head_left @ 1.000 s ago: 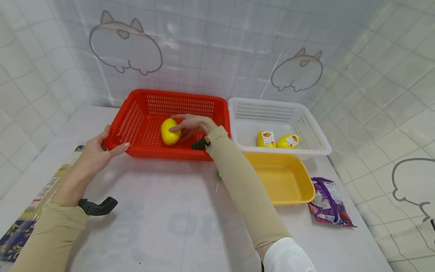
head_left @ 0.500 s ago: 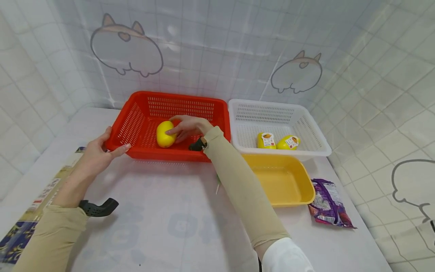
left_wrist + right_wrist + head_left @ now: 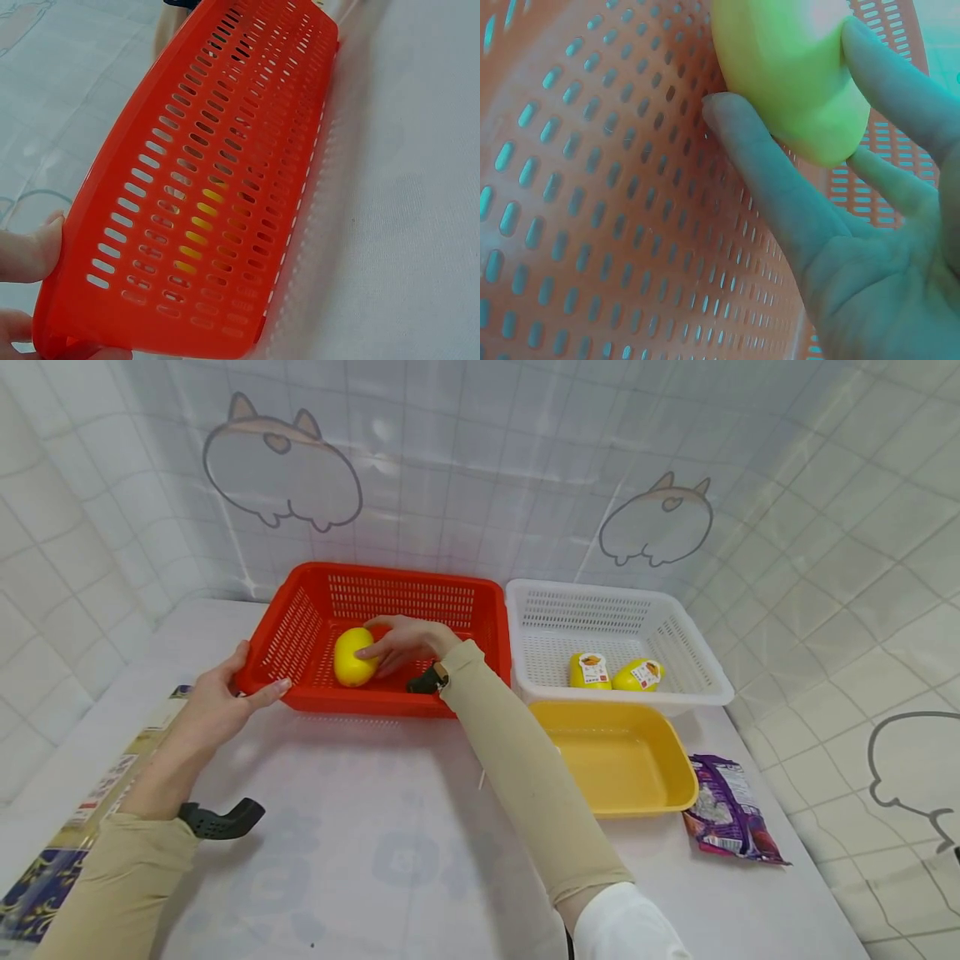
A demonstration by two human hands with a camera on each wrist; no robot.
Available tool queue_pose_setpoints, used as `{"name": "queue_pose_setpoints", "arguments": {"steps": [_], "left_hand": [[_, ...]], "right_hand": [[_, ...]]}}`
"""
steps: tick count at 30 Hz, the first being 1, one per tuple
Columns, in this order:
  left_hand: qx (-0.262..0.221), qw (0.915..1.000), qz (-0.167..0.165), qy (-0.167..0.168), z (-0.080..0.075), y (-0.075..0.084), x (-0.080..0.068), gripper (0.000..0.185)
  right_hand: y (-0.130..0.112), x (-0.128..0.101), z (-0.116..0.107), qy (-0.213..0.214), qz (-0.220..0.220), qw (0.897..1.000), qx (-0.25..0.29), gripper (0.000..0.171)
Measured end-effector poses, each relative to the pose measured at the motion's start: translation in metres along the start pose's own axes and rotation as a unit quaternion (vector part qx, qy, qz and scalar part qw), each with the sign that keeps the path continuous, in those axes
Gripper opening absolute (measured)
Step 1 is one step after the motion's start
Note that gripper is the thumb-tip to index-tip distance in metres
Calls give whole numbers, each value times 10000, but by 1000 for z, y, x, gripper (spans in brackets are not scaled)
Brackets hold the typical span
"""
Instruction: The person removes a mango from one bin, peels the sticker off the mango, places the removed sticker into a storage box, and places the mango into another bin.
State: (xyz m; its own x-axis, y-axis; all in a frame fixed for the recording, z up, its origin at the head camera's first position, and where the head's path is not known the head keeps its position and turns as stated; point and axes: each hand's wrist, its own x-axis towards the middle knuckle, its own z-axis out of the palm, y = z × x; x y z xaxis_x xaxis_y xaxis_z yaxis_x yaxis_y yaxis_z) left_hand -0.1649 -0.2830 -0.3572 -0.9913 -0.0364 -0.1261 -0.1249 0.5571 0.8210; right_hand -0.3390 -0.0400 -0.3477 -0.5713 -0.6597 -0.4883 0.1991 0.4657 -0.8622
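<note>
red plastic basket (image 3: 375, 643) sits gripped at its near left corner by the left hand (image 3: 217, 702), while the right hand (image 3: 401, 643) pinches a yellow fruit (image 3: 352, 657) low inside it, seemingly almost set down, two more lying in the white basket (image 3: 675, 647).

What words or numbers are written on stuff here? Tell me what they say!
Stickers on the two yellow fruits in the white basket: too small to read.
Purple snack packet: print too blurred.
Printed sheet at the table's left edge: unreadable.
Nothing legible anywhere.
</note>
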Motion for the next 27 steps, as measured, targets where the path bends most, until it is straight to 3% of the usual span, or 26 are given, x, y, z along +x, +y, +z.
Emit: {"name": "queue_pose_setpoints", "arguments": {"steps": [27], "left_hand": [[35, 10000, -10, 30, 1, 1, -1, 97]], "right_hand": [[3, 2, 1, 184, -140, 9993, -292, 76]]}}
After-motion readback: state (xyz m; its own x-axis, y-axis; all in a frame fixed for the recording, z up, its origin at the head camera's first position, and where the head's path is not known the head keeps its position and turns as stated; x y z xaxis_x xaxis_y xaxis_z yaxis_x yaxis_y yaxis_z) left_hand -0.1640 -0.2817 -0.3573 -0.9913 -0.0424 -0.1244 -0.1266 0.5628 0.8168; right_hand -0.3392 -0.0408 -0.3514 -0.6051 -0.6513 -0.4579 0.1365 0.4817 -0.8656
